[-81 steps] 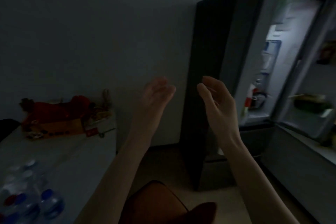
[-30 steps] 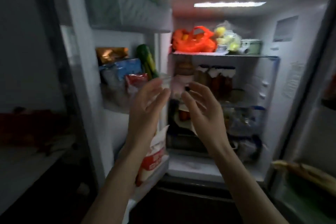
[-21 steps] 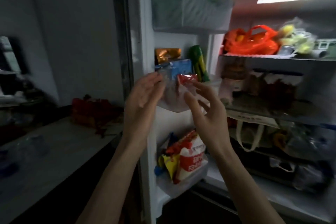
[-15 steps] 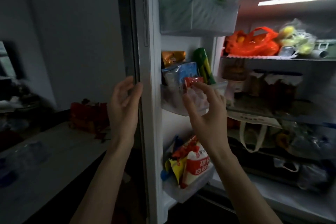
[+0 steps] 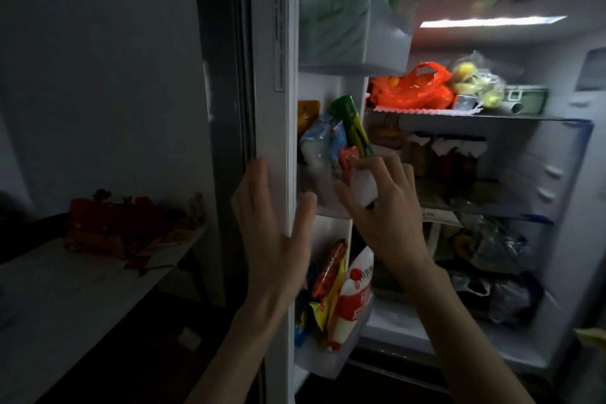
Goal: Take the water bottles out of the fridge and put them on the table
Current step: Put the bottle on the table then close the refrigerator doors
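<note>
The fridge door edge is touched by the left hand, its fingers spread and released. A pale bottle with a red cap, in the middle door shelf, is grasped by the right hand. The worktop is seen at the left.

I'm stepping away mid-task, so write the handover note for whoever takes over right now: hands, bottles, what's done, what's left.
Left hand: open, fingers spread, flat against the edge of the open fridge door; holding nothing.
Right hand: at the middle door bin, fingers curled round a small pale item; too dim to tell whether it is a bottle.
Bottles: none clearly visible in the fridge from this angle. The table on the left is mostly dark; no bottles can be made out on it.
Done: fridge is open.
Left: confirm what the right hand has, pull it out, carry it to the table, then check shelves and bins for more.
</note>
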